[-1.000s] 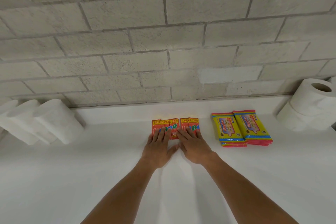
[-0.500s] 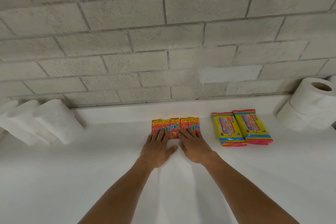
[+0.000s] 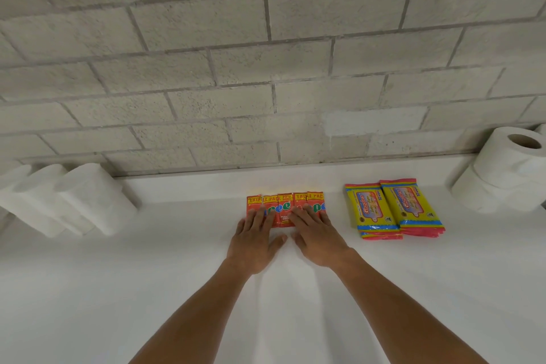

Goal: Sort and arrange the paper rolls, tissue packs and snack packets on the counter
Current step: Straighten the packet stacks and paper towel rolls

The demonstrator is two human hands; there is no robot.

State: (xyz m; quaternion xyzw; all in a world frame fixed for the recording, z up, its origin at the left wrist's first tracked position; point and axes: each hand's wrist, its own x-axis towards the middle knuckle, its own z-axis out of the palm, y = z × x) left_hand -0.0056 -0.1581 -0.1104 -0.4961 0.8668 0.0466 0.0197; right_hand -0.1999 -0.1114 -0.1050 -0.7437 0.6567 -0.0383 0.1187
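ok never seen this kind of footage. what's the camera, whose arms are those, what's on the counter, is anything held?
There is no robot here. One wide-angle camera sits on a person's head and looks forward and down, so the two bare arms coming from the bottom edge are the wearer's own.

The left hand and right hand lie flat, fingers straight, on a row of red snack packets on the white counter. They press on the packets; neither has a grip on anything.

To the right lie two yellow tissue packs side by side. White paper rolls stand at the far left, and more rolls are stacked at the far right, against the grey brick wall.
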